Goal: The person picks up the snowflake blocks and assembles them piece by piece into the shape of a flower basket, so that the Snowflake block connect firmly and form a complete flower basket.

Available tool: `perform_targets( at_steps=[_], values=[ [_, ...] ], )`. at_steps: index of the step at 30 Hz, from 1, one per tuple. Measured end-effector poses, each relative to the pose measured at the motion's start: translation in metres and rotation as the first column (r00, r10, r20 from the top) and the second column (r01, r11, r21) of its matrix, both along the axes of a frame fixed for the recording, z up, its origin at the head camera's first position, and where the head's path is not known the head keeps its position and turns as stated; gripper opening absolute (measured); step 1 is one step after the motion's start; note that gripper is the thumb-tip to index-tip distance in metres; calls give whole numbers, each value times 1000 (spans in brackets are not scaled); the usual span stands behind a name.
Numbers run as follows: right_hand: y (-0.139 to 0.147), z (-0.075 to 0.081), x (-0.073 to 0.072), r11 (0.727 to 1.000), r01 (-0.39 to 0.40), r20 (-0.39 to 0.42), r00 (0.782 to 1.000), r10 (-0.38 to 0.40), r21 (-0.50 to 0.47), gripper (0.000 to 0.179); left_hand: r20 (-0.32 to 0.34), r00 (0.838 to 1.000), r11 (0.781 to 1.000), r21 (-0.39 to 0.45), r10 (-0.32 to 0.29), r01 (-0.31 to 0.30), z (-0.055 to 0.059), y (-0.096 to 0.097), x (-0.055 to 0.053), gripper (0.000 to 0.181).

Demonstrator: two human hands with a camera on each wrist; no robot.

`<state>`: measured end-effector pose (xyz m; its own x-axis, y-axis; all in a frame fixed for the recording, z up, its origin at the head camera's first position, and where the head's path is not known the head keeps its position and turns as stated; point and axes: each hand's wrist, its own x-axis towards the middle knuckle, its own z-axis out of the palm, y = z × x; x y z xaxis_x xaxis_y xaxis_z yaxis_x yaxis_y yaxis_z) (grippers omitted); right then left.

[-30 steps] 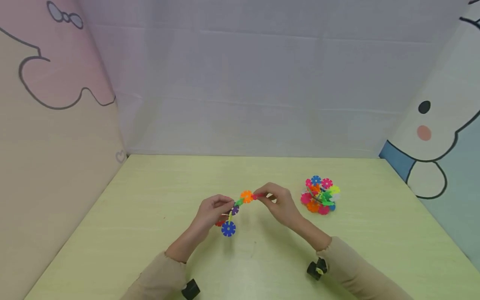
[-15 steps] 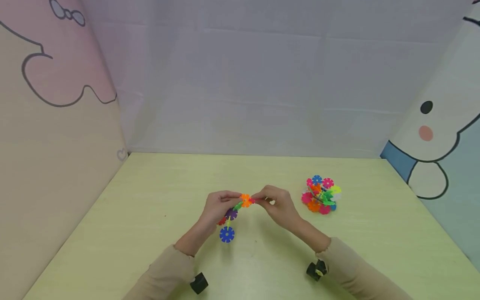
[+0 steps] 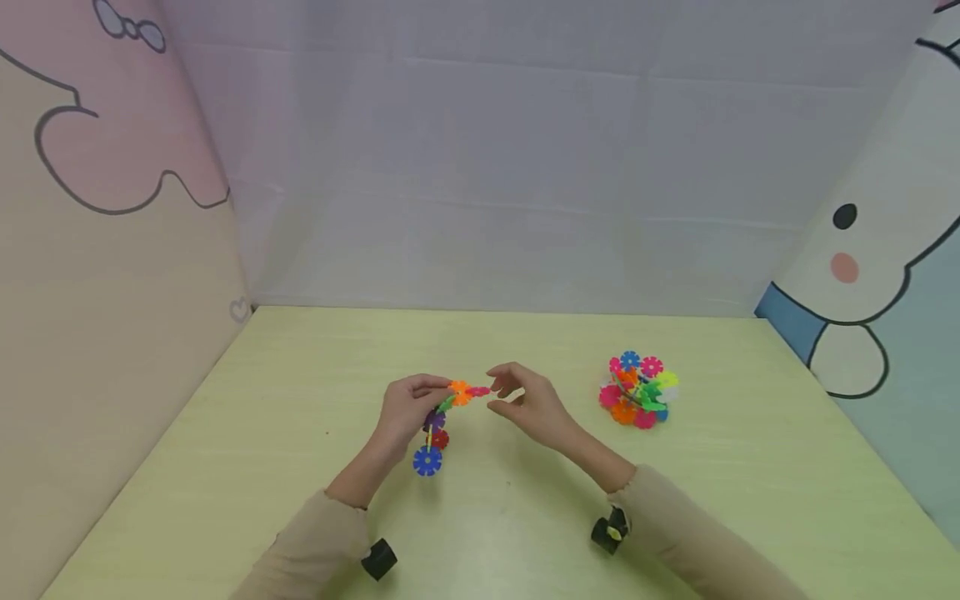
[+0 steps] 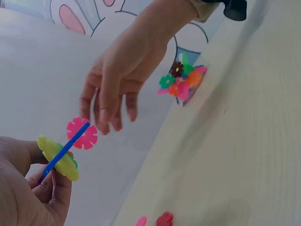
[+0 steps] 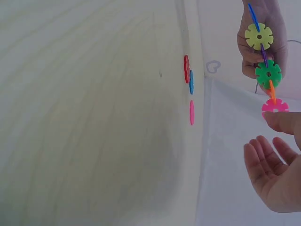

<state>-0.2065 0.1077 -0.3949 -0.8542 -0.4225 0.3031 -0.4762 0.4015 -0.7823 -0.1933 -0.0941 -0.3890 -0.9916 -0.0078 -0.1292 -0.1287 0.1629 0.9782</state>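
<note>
My left hand (image 3: pixel 407 410) pinches a chain of slotted flower-shaped plastic discs near its orange disc (image 3: pixel 461 393). Below that hang a green disc (image 5: pixel 268 74), a purple disc (image 3: pixel 435 421), a yellow disc (image 5: pixel 258 36) and a blue disc (image 3: pixel 427 461). At the chain's free end is a pink disc (image 4: pixel 82 133), pointing toward my right hand (image 3: pixel 531 404). That hand holds nothing; its fingers are loosely bent, a short gap from the pink disc in the head view. A red disc (image 3: pixel 438 439) shows beside the chain.
A pile of mixed-colour flower discs (image 3: pixel 637 390) sits on the table (image 3: pixel 555 517), right of my right hand. In the right wrist view, a red disc (image 5: pixel 186 69), a blue disc (image 5: pixel 191 82) and a pink disc (image 5: pixel 192 113) lie on the table. Cloth walls stand behind.
My right hand has let go of the pink disc. My left hand has shifted left with the chain, pink disc included, opening a gap between the hands.
</note>
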Motion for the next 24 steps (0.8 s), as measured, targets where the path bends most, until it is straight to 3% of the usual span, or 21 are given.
perform_targets(
  at_steps=[4,8,10,18,24],
  values=[
    [-17,-14,-9,996,-69,231,972,53,63,28,5,997,996,-32,79,-78,6,-29,-9,23],
    [-36,-27,-16,977,-159,351,931,101,139,23,-1,993,991,-61,120,-119,13,-49,-15,28],
    [-46,-30,-17,971,-175,364,926,105,166,24,7,991,989,-69,132,-131,15,-55,-16,30],
    [-69,-34,-12,917,-143,296,955,28,373,20,41,991,990,-68,129,-126,12,-56,-15,30],
    [-56,-26,-6,937,-162,334,941,52,311,16,26,996,995,-57,87,-85,6,-45,-10,26]
  ],
)
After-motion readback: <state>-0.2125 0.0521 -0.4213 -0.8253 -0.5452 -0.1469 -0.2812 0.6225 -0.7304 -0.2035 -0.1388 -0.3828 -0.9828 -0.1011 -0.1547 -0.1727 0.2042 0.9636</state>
